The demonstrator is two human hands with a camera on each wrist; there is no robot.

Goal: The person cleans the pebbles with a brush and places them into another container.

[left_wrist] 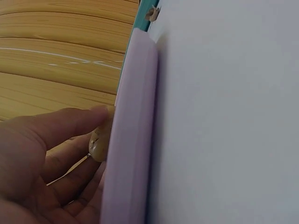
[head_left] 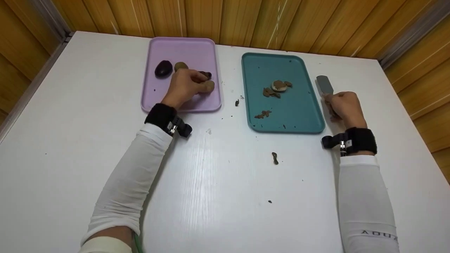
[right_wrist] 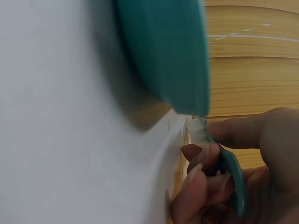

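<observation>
On the white table point(head_left: 225, 182), the left hand point(head_left: 184, 86) curls its fingers around a tan nut point(head_left: 208, 86) at the purple tray's point(head_left: 182, 47) 4 o'clock corner, while the right hand point(head_left: 344, 107) grips a grey-bladed tool point(head_left: 324, 84) by its handle, parked just beside the teal tray point(head_left: 299, 116) that catches shell fragments point(head_left: 277, 87).

Setting: we read this as a staged recording booth, not a home or kitchen. Evidence we note: 1 plain white rectangular table point(head_left: 218, 182) boxed in on 3 sides by yellow-brown wood-plank wall panels point(head_left: 246, 21); 2 flat plastic trays, 1 lilac point(head_left: 182, 52), 1 teal point(head_left: 299, 116); black strap-on wrist cameras point(head_left: 355, 140).
</observation>
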